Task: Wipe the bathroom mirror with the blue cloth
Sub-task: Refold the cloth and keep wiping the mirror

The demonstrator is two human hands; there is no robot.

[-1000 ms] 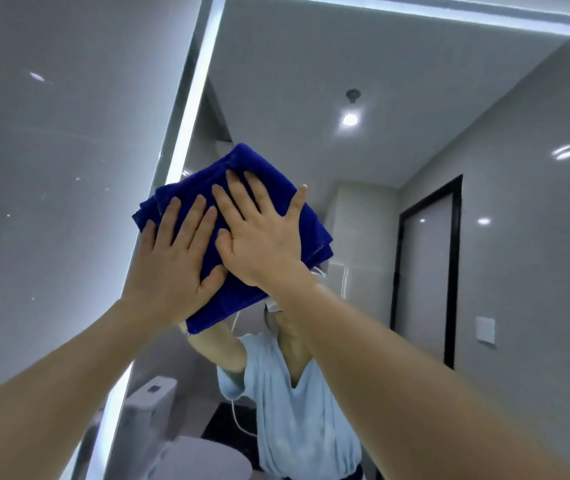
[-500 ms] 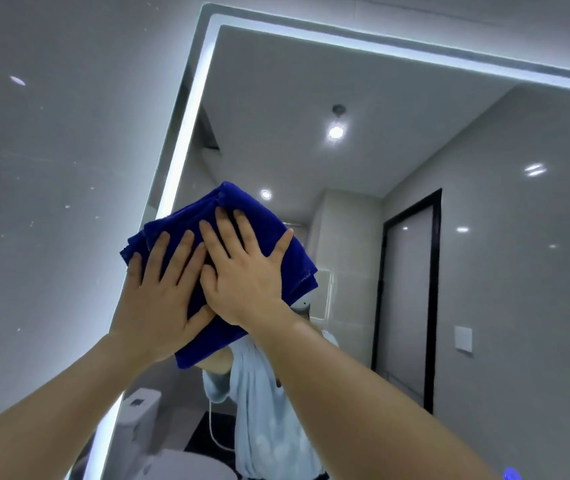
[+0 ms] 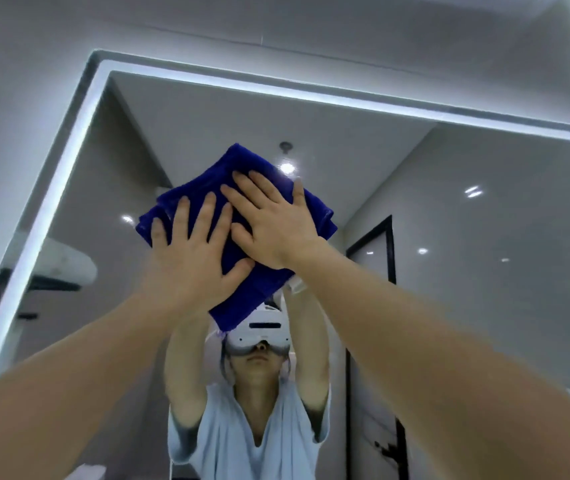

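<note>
Blue cloth (image 3: pixel 242 188) flat on mirror (image 3: pixel 484 271), clear of lit edge (image 3: pixel 276 88)

The folded blue terry cloth (image 3: pixel 242 216) lies flat against the big rectangular wall mirror with a lit edge strip (image 3: pixel 484 188), up near its twelve o'clock edge and a little toward the ten o'clock corner. Both hands sit on the cloth: the left hand (image 3: pixel 190 268) at its eight o'clock side, the right hand (image 3: pixel 276 230) at its three o'clock side, overlapping the left hand's fingers (image 3: pixel 222 220). Both arms reach up from below.
</note>
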